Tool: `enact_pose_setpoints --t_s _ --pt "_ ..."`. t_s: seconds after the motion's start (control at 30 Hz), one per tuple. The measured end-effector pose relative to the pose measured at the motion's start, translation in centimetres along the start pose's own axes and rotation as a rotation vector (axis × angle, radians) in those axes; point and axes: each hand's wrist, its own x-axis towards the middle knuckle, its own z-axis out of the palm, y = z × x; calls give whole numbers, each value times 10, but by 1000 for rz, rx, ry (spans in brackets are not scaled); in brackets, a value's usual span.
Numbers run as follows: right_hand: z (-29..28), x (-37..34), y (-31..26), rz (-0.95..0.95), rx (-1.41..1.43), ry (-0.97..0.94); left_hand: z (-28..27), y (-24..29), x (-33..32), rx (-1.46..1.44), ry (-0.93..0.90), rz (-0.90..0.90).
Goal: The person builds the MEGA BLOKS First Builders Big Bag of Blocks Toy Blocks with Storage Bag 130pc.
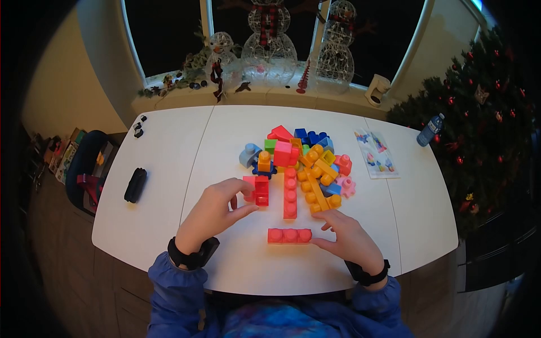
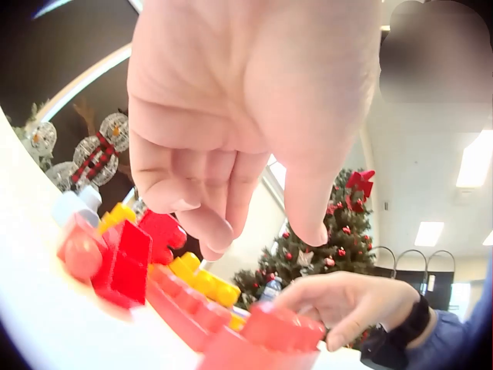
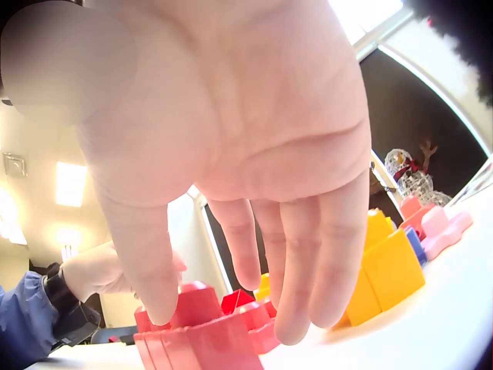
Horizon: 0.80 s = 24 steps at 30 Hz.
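Observation:
Near the front of the table lies a short row of red toy building blocks (image 1: 289, 236), studs up. My right hand (image 1: 354, 242) is beside its right end, thumb tip right at the end block and fingers loosely extended. Over at the left, my left hand (image 1: 209, 207) hovers by a pair of red blocks (image 1: 261, 191) lying on their side with hollow openings showing. In the left wrist view its fingers (image 2: 208, 227) are loosely bent, with nothing between them and the thumb. Between the hands, a longer red row of blocks (image 1: 290, 194) points away from me.
A pile of mixed blocks (image 1: 315, 163) spreads behind the rows, with orange ones (image 1: 318, 191) near my right fingers. Farther right are a picture sheet (image 1: 376, 155) and a water bottle (image 1: 430, 130). A black case (image 1: 135, 185) lies on the white table (image 1: 163, 236) at left.

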Motion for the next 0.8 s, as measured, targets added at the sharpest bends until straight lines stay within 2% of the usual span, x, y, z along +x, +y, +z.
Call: enact_pose_setpoints --t_s 0.03,0.07,0.17,0.4,0.57,0.67,0.8 --pt "-2 -1 0 1 -6 7 -2 -9 5 32 47 9" --pt "-3 -2 -3 4 5 5 -4 -13 11 40 17 -34" --pt "-1 -2 -7 -17 32 4 10 -44 22 207 14 71" --pt "3 -5 -4 -46 39 12 24 -65 36 237 -78 42" --pt "0 -6 -5 -56 35 45 14 -54 35 253 -67 -29" --pt "-1 -6 -5 -85 39 135 0 -36 30 65 90 29" --pt "0 6 -22 -196 61 314 2 7 28 -96 57 161"
